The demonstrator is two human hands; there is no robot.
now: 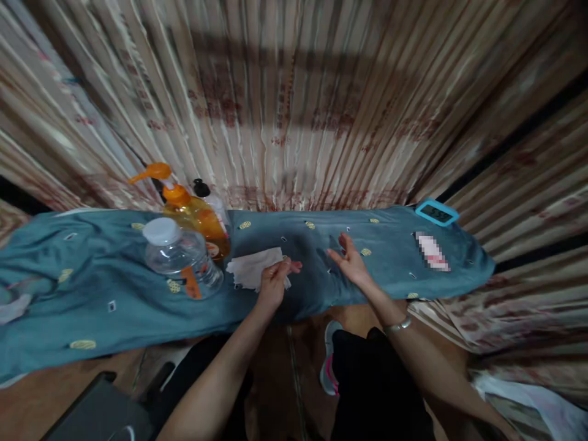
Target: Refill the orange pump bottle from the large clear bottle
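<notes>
In the head view, my left hand (274,280) is closed, thumb against fingers, at the right end of a thin white cloth (250,268) with a ragged left edge. The cloth spreads leftward from the hand, low over the table; whether it touches the surface is unclear. Its gripped edge is partly hidden by my fingers. To the right, my right hand (353,264) hovers above the tablecloth, fingers apart and holding nothing. A metal bracelet (399,324) circles the right wrist.
Left of the cloth stand a clear jar (181,254) with a white lid, an orange pump bottle (202,223) and a black-topped bottle (215,203). A blue digital clock (437,212) sits at the far right on the blue-green tablecloth (316,294). Curtains (294,110) hang behind.
</notes>
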